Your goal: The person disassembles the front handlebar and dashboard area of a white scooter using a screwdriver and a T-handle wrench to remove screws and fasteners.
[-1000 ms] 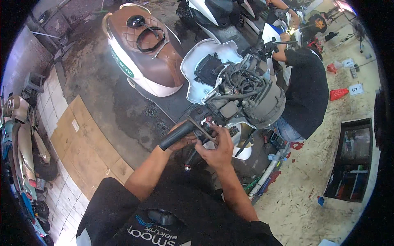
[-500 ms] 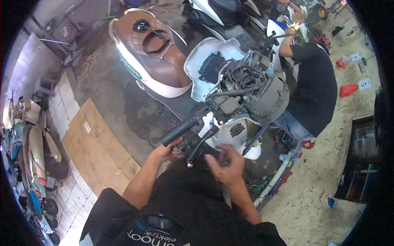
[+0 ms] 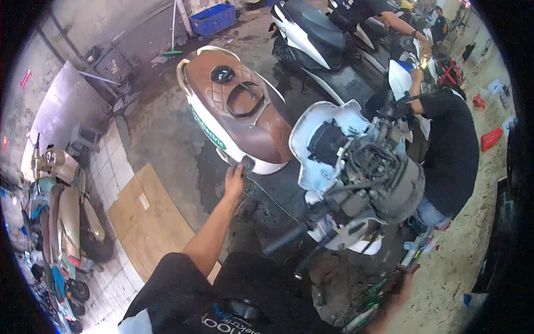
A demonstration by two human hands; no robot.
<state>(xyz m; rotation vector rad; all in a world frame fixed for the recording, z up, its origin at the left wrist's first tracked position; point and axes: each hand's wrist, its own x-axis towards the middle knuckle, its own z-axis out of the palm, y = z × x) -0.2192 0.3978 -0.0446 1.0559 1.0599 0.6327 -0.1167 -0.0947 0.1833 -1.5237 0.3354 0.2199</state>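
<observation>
My left hand (image 3: 235,182) is stretched forward, fingers closed on a small dark part (image 3: 243,163) whose kind I cannot make out. It is at the lower white edge of a scooter with a brown quilted seat (image 3: 239,111). On that seat lie a round black piece (image 3: 222,74) and a black looped strap (image 3: 246,99). To the right of my left arm is the stripped front of another scooter (image 3: 372,172), its wiring bare, with a black handlebar grip (image 3: 286,238). My right hand (image 3: 401,283) is low at the right, smeared by motion, its fingers unclear.
A person in a dark shirt (image 3: 450,150) crouches at the right, near a white scooter. Flat cardboard (image 3: 150,222) lies on the floor at left, beside a row of parked scooters (image 3: 67,217). A blue crate (image 3: 213,20) and a green broom (image 3: 173,53) stand at the back.
My left hand has reached forward to the brown-seated scooter, away from the handlebar. My right hand has swung down and to the right. The view has shifted, too.
</observation>
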